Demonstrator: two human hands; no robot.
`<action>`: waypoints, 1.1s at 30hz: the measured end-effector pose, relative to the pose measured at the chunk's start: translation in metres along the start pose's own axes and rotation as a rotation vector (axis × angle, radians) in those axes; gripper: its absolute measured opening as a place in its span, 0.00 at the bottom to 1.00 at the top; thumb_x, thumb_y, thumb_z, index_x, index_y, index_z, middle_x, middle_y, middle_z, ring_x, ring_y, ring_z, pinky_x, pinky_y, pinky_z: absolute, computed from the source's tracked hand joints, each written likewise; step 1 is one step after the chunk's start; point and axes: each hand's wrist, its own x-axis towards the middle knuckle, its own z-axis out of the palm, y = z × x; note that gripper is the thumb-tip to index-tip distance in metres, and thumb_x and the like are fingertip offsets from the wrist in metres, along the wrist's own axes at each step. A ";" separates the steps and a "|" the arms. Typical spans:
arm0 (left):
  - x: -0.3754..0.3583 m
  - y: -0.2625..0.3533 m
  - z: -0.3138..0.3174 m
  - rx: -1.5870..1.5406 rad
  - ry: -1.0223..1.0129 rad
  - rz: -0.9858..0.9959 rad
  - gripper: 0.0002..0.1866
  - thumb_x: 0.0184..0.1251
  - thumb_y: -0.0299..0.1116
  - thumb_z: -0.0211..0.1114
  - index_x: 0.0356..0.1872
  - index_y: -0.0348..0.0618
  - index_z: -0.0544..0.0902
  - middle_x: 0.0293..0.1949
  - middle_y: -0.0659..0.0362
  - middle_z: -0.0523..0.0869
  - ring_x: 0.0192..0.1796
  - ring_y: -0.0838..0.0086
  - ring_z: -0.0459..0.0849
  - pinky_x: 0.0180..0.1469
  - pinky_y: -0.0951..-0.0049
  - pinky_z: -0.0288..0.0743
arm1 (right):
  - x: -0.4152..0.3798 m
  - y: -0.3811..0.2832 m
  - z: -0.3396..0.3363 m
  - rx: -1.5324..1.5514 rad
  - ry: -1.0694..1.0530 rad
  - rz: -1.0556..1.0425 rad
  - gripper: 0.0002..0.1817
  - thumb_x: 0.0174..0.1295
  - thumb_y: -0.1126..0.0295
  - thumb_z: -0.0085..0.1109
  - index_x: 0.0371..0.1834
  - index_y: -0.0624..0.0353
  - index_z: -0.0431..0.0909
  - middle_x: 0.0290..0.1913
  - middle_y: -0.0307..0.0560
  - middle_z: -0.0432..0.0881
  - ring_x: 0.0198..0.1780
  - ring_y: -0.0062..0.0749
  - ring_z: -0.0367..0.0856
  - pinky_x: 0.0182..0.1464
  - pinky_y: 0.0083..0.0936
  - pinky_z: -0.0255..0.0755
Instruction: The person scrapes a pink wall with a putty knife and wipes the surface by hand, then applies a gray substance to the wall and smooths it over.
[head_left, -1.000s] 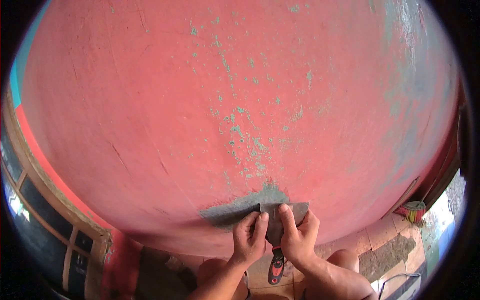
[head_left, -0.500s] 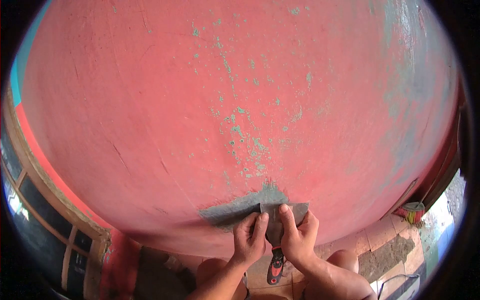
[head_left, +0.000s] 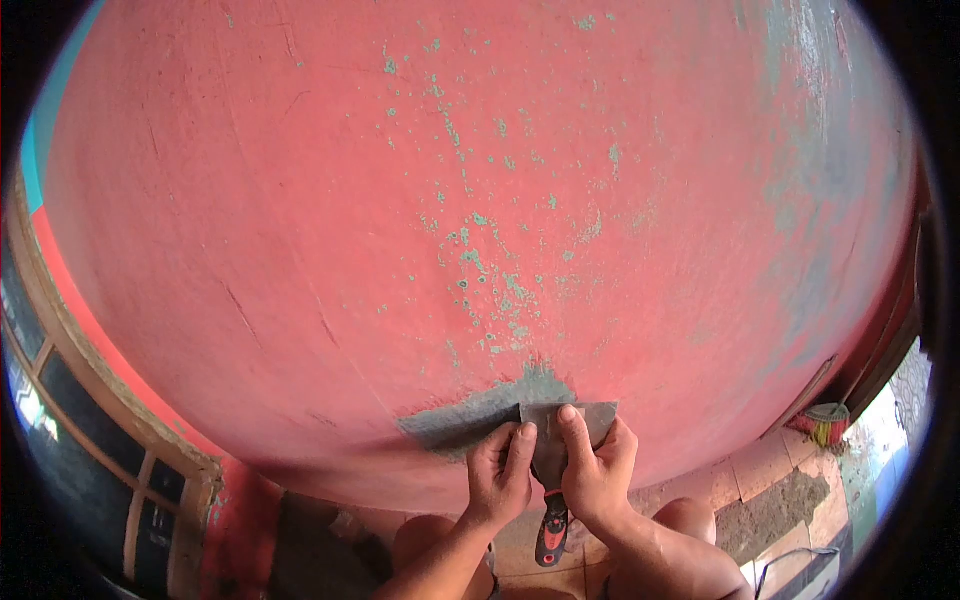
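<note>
A putty knife [head_left: 588, 412] with a wide metal blade and a black-and-red handle [head_left: 551, 532] is held blade up, its handle hanging down. My left hand [head_left: 499, 478] is closed on the blade's left side, thumb upright along it. On the other side my right hand [head_left: 600, 474] grips the blade, with the thumb pressed on its face and the fingers behind. The blade's top edge lies at the lower part of the red wall [head_left: 330, 220], beside a grey patch [head_left: 465, 418] where the paint is off. The fingers behind the blade are partly hidden.
Green specks [head_left: 470, 258] of bared paint run down the wall's middle. A wooden-framed window [head_left: 85, 420] stands at the left. At the right, a broom head [head_left: 828, 425] rests by the wall's end. Debris [head_left: 775, 515] lies on the tiled floor [head_left: 715, 482].
Almost nothing differs. The putty knife's handle end has shifted very slightly upward, while both hands keep the same grip on the blade.
</note>
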 end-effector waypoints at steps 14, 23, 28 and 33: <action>0.003 -0.004 -0.003 0.047 -0.020 0.040 0.17 0.82 0.34 0.57 0.29 0.38 0.78 0.25 0.73 0.72 0.32 0.88 0.66 0.31 0.80 0.62 | 0.000 -0.001 0.002 0.031 0.022 -0.009 0.15 0.73 0.65 0.62 0.33 0.67 0.80 0.27 0.36 0.82 0.31 0.15 0.73 0.31 0.20 0.70; 0.001 0.002 0.002 0.011 -0.003 0.008 0.17 0.82 0.35 0.57 0.29 0.38 0.77 0.26 0.72 0.72 0.32 0.88 0.66 0.31 0.79 0.62 | 0.000 0.003 0.000 0.009 0.006 -0.034 0.15 0.73 0.65 0.62 0.32 0.67 0.80 0.27 0.35 0.81 0.31 0.14 0.72 0.31 0.20 0.69; 0.000 -0.002 0.000 -0.005 -0.008 0.000 0.17 0.82 0.35 0.57 0.29 0.38 0.77 0.25 0.73 0.72 0.32 0.88 0.66 0.31 0.80 0.62 | -0.001 0.000 -0.001 -0.017 0.017 -0.003 0.16 0.73 0.65 0.62 0.32 0.67 0.80 0.26 0.35 0.81 0.31 0.14 0.72 0.32 0.20 0.69; 0.001 -0.004 0.001 0.021 0.001 0.012 0.18 0.82 0.35 0.57 0.28 0.39 0.76 0.24 0.73 0.70 0.31 0.88 0.65 0.31 0.80 0.61 | 0.001 0.005 -0.001 0.009 0.008 -0.016 0.16 0.73 0.65 0.62 0.32 0.68 0.80 0.26 0.35 0.81 0.31 0.14 0.72 0.31 0.20 0.69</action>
